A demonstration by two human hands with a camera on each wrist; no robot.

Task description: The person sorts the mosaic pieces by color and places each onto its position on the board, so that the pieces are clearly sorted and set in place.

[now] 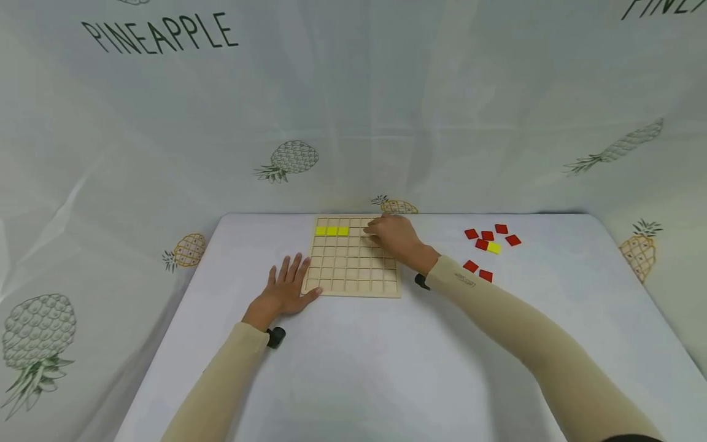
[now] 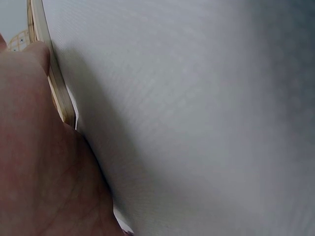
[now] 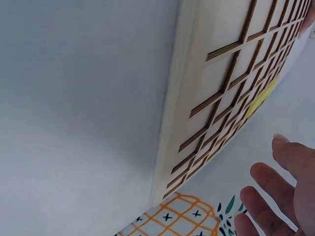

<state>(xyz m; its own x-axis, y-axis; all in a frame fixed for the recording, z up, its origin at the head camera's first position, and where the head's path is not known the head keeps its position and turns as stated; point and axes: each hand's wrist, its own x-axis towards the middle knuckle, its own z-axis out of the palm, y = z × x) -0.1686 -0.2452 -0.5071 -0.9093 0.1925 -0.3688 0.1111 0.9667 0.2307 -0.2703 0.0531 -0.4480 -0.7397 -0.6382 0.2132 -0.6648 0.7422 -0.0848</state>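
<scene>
Head camera is looking forward and down across bench (image 1: 353, 362) from person's side, standing well back, taking in left hand (image 1: 283, 296), right hand (image 1: 396, 237), gridded board (image 1: 353, 271) and printed cloth (image 1: 353, 98) behind. Left-wrist camera is facing along palm, very close, bench filling most of frame, board edge showing upper left. Right-wrist camera is looking steeply aslant along board, close, fingers entering lower right. Head and right-wrist views are sharing board grid and yellow tiles (image 1: 332, 231).

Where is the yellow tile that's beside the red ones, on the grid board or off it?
Off it: in the head view, the yellow tile lies on the white tabletop among red tiles, right of the grid board.
</scene>
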